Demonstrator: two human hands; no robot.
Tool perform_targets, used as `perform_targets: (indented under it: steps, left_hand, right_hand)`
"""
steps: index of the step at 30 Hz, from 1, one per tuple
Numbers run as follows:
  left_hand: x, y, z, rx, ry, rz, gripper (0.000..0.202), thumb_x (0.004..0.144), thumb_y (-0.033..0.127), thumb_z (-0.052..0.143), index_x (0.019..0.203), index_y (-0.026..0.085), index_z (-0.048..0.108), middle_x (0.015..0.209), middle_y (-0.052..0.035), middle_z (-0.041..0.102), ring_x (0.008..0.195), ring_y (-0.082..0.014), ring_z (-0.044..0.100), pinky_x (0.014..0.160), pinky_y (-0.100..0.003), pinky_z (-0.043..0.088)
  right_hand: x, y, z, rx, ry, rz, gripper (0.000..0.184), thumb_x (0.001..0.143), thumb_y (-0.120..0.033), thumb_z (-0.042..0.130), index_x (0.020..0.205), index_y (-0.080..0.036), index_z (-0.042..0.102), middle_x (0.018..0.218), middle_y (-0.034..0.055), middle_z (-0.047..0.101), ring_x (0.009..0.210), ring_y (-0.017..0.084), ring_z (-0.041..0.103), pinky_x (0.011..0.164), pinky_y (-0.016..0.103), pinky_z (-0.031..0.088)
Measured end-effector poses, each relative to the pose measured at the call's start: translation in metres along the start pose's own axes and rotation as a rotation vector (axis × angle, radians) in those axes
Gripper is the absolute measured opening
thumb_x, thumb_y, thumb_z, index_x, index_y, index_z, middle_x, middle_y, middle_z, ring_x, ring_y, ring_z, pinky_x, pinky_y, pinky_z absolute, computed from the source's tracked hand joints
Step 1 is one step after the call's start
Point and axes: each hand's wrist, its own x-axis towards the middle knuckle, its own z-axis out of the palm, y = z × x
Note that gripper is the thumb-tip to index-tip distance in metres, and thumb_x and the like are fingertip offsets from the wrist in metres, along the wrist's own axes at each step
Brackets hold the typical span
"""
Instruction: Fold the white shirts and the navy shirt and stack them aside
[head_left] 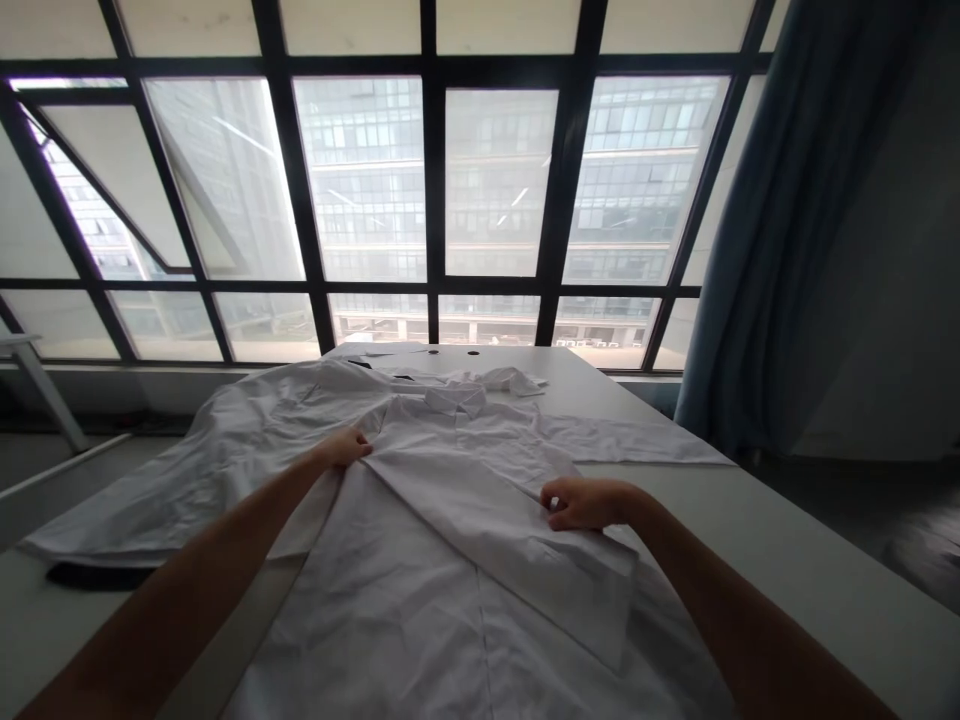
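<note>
A white collared shirt [375,590] lies spread on the table, its collar [456,398] at the far end and its hem towards me. One sleeve [480,520] is laid slantwise across the shirt's front, its cuff end near the lower right. My left hand [346,447] is closed on the cloth at the shirt's left side, by the top of that sleeve. Over on the right, my right hand [589,502] has thumb and fingers curled together on the upper edge of the same sleeve. The other sleeve [637,440] stretches out flat to the right.
More white garments [247,440] lie rumpled on the left, with a black item [101,576] under their near edge. Another white piece [510,380] rests beyond the collar. The white table [787,560] reaches towards the windows. A blue curtain [765,250] hangs at right.
</note>
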Motion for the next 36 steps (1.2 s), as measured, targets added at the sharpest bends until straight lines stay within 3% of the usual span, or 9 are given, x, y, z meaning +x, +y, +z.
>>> perform_targets:
  steps: [6, 8, 12, 14, 18, 24, 29, 33, 36]
  left_hand:
    - [-0.013, 0.013, -0.004, 0.202, 0.117, 0.039, 0.030, 0.080, 0.037, 0.063, 0.100, 0.014, 0.069, 0.110, -0.0142, 0.069, 0.107, -0.0321, 0.063, 0.089, -0.039, 0.048]
    - [-0.016, 0.030, 0.002, 0.247, 0.163, 0.118, 0.037, 0.084, 0.039, 0.060, 0.111, 0.015, 0.066, 0.122, -0.0157, 0.064, 0.119, -0.0325, 0.056, 0.098, -0.041, 0.042]
    - [-0.018, 0.065, 0.032, 0.295, 0.120, 0.402, 0.055, 0.093, 0.051, 0.042, 0.131, 0.013, 0.055, 0.139, -0.0168, 0.053, 0.131, -0.0291, 0.046, 0.108, -0.039, 0.033]
    - [-0.012, 0.074, 0.049, 0.285, 0.055, 0.435, 0.063, 0.096, 0.056, 0.033, 0.140, 0.013, 0.046, 0.150, -0.0169, 0.039, 0.138, -0.0286, 0.036, 0.112, -0.041, 0.027]
    - [0.016, 0.069, 0.063, 0.244, 0.019, 0.375, 0.071, 0.096, 0.061, 0.024, 0.149, 0.014, 0.033, 0.157, -0.0142, 0.023, 0.146, -0.0282, 0.020, 0.115, -0.045, 0.018]
    - [0.064, 0.050, 0.055, 0.206, 0.040, 0.315, 0.072, 0.096, 0.059, 0.025, 0.148, 0.011, 0.033, 0.157, -0.0171, 0.023, 0.146, -0.0299, 0.018, 0.116, -0.048, 0.015]
    - [0.080, 0.046, 0.060, 0.209, 0.071, 0.311, 0.077, 0.093, 0.065, 0.024, 0.148, 0.012, 0.031, 0.158, -0.0158, 0.021, 0.146, -0.0291, 0.017, 0.117, -0.045, 0.011]
    - [0.081, 0.044, 0.064, 0.217, 0.090, 0.313, 0.080, 0.092, 0.068, 0.021, 0.149, 0.012, 0.031, 0.158, -0.0159, 0.022, 0.146, -0.0287, 0.018, 0.117, -0.044, 0.013]
    - [0.078, 0.045, 0.063, 0.222, 0.094, 0.317, 0.080, 0.093, 0.067, 0.021, 0.149, 0.010, 0.030, 0.157, -0.0171, 0.023, 0.146, -0.0288, 0.018, 0.117, -0.045, 0.012]
  right_hand:
    - [-0.005, -0.004, 0.000, -0.104, -0.065, 0.066, 0.038, 0.071, -0.024, 0.070, 0.108, -0.018, 0.065, 0.102, 0.0076, 0.067, 0.073, 0.019, 0.066, 0.056, 0.026, 0.050]
    - [-0.003, -0.005, 0.002, -0.101, 0.074, 0.025, 0.034, 0.073, -0.023, 0.069, 0.107, -0.018, 0.064, 0.096, 0.0068, 0.069, 0.069, 0.018, 0.066, 0.056, 0.026, 0.049]
    - [0.004, -0.018, 0.015, -0.152, 0.465, -0.306, 0.020, 0.084, -0.030, 0.061, 0.100, -0.019, 0.066, 0.088, 0.0054, 0.070, 0.073, 0.017, 0.064, 0.064, 0.026, 0.046]
    - [0.008, -0.028, 0.025, -0.155, 0.504, -0.419, 0.021, 0.085, -0.034, 0.060, 0.099, -0.019, 0.066, 0.088, 0.0054, 0.070, 0.075, 0.017, 0.063, 0.067, 0.026, 0.046]
    - [0.012, -0.042, 0.042, -0.199, 0.455, -0.488, 0.021, 0.081, -0.032, 0.064, 0.097, -0.019, 0.068, 0.096, 0.0065, 0.068, 0.082, 0.018, 0.061, 0.072, 0.026, 0.044]
    - [0.016, -0.043, 0.044, -0.230, 0.442, -0.483, 0.019, 0.078, -0.028, 0.064, 0.093, -0.018, 0.070, 0.099, 0.0068, 0.065, 0.088, 0.019, 0.059, 0.076, 0.027, 0.043]
    - [0.002, -0.053, 0.043, -0.281, 0.393, -0.460, 0.016, 0.084, -0.031, 0.060, 0.087, -0.018, 0.069, 0.096, 0.0067, 0.066, 0.080, 0.017, 0.059, 0.070, 0.026, 0.041]
    - [-0.026, -0.053, 0.046, -0.270, 0.164, -0.490, 0.027, 0.073, -0.046, 0.072, 0.078, -0.020, 0.068, 0.080, 0.0016, 0.066, 0.070, 0.015, 0.056, 0.062, 0.024, 0.037]
    - [-0.044, -0.042, 0.046, -0.289, 0.049, -0.378, 0.031, 0.058, -0.041, 0.081, 0.080, -0.022, 0.068, 0.085, 0.0001, 0.066, 0.073, 0.017, 0.056, 0.061, 0.025, 0.036]
